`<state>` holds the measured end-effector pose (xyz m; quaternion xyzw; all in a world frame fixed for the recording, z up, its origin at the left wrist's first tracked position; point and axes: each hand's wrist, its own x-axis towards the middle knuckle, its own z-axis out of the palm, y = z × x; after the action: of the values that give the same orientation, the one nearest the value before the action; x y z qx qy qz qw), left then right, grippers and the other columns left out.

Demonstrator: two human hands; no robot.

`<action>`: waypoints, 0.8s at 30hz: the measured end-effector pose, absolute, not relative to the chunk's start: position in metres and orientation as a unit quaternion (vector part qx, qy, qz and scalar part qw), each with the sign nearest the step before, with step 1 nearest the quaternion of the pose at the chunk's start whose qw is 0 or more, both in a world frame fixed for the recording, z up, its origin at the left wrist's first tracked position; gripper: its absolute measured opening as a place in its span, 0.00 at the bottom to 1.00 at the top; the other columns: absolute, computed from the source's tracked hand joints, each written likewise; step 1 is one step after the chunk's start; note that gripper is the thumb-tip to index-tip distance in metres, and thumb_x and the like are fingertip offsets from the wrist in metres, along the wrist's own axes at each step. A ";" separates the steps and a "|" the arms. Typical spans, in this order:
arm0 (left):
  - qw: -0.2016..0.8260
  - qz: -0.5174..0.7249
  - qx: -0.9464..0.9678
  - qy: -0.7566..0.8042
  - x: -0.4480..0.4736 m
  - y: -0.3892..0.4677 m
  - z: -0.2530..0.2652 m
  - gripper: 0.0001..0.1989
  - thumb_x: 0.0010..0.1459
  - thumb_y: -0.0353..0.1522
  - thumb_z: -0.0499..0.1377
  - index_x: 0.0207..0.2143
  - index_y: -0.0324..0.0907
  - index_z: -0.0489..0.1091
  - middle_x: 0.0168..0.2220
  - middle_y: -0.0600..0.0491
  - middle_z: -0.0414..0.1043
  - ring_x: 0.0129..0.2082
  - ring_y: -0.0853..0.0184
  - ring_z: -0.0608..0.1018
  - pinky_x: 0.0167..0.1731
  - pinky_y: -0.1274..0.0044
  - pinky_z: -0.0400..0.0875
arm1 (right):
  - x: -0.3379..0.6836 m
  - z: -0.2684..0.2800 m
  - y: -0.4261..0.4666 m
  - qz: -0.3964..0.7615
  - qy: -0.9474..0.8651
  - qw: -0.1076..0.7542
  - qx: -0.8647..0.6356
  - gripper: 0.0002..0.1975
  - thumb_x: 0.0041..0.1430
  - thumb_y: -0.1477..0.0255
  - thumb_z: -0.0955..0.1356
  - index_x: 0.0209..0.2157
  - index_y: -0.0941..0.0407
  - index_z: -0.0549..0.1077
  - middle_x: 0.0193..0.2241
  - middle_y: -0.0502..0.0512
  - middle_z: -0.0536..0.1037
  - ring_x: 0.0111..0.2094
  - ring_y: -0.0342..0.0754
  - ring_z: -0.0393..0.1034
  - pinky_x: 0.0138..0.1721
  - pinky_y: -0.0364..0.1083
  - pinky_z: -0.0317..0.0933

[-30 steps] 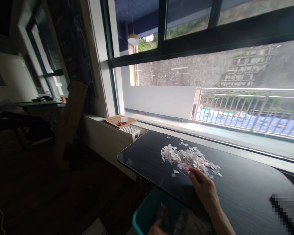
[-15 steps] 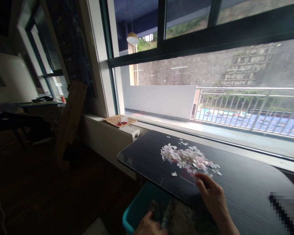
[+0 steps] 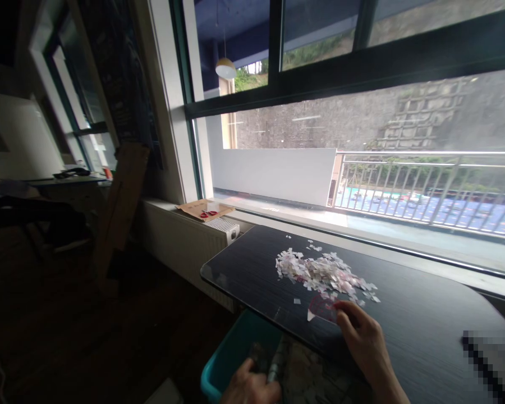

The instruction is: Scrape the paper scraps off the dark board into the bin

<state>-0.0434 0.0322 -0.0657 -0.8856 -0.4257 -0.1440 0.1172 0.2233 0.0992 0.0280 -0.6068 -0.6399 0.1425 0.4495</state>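
Observation:
My right hand [image 3: 362,331] pinches a thin, see-through sheet with red markings [image 3: 322,308] between thumb and fingertips, just above the table. The sheet's lower left corner bends down and looks white. Right behind it lies a pile of small cut paper pieces [image 3: 320,269], white with some pink. One loose white square [image 3: 297,301] lies left of the sheet. Low in the view, my left hand [image 3: 252,384] has its fingers curled over a teal bin [image 3: 212,365], beside a greyish striped thing [image 3: 276,362]. What its fingers hold, if anything, is too dark to make out.
The dark table [image 3: 412,297] stands against the window sill. Red-handled scissors [image 3: 209,213] rest on brown paper [image 3: 189,209] above the radiator [image 3: 223,224]. A wooden board [image 3: 122,196] leans at the left. A person's dark-clothed legs [image 3: 29,216] show farther left.
The sheet in my right hand has tilted, so its red markings and white corner show. My left hand has shifted slightly left. The loose piece near the sheet now looks square and flat.

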 end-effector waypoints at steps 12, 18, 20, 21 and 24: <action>0.087 -0.164 -0.888 -0.421 -0.050 0.048 -0.093 0.19 0.55 0.45 0.60 0.19 0.43 0.63 0.12 0.63 0.54 0.12 0.73 0.57 0.30 0.75 0.60 | 0.223 0.032 0.097 0.183 -0.633 0.457 -0.598 0.15 0.49 0.62 0.63 0.25 0.56 0.78 0.19 0.50 0.76 0.22 0.48 0.70 0.24 0.41 0.61; 0.057 -0.148 -0.890 -0.427 -0.047 0.051 -0.093 0.18 0.54 0.42 0.62 0.19 0.43 0.63 0.12 0.64 0.54 0.12 0.73 0.56 0.29 0.76 0.59 | 0.217 0.040 0.090 0.273 -0.642 0.458 -0.551 0.12 0.47 0.64 0.63 0.21 0.56 0.74 0.16 0.48 0.71 0.20 0.46 0.65 0.22 0.41 0.58; 0.052 -0.148 -0.887 -0.435 -0.048 0.052 -0.097 0.16 0.51 0.41 0.64 0.19 0.44 0.63 0.12 0.64 0.53 0.12 0.73 0.57 0.30 0.75 0.60 | 0.217 0.041 0.089 0.294 -0.648 0.458 -0.532 0.12 0.47 0.65 0.63 0.21 0.56 0.73 0.16 0.48 0.71 0.20 0.45 0.64 0.22 0.41 0.57; 0.051 -0.148 -0.885 -0.438 -0.047 0.052 -0.098 0.15 0.50 0.40 0.64 0.19 0.44 0.64 0.12 0.64 0.54 0.13 0.73 0.58 0.31 0.75 0.60 | 0.217 0.041 0.089 0.298 -0.649 0.461 -0.527 0.12 0.48 0.65 0.63 0.21 0.56 0.73 0.16 0.49 0.71 0.20 0.45 0.64 0.22 0.41 0.57; 0.055 -0.147 -0.885 -0.438 -0.047 0.049 -0.092 0.15 0.49 0.41 0.65 0.19 0.44 0.65 0.13 0.63 0.57 0.13 0.73 0.58 0.31 0.75 0.60 | 0.220 0.036 0.092 0.278 -0.612 0.495 -0.550 0.14 0.48 0.62 0.64 0.25 0.56 0.76 0.20 0.51 0.77 0.22 0.48 0.69 0.24 0.42 0.61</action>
<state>-0.0466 0.0491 -0.0922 -0.8852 -0.4379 -0.1470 0.0545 0.2198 0.0918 0.0364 -0.5503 -0.6124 0.2779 0.4949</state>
